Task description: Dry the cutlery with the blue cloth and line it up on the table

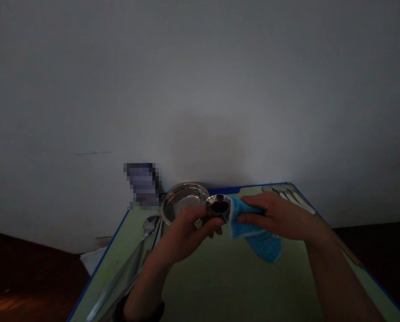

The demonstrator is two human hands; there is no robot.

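Above the desk (247,277), toward its far edge, the left hand's (188,229) grip holds a shiny metal piece (219,205), seemingly to steady it, while the right hand's (282,213) grip pinches a folded blue cloth (242,230) against it, probably for firm contact.

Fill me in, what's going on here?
A person's left hand holds a shiny metal piece, while the right hand grips a blue cloth against its right side; its full shape is hidden. Beyond the left hand, a metal bowl sits on the table, near the wall. A long spoon lies along the table's left side, and more cutlery lies at the far right corner.
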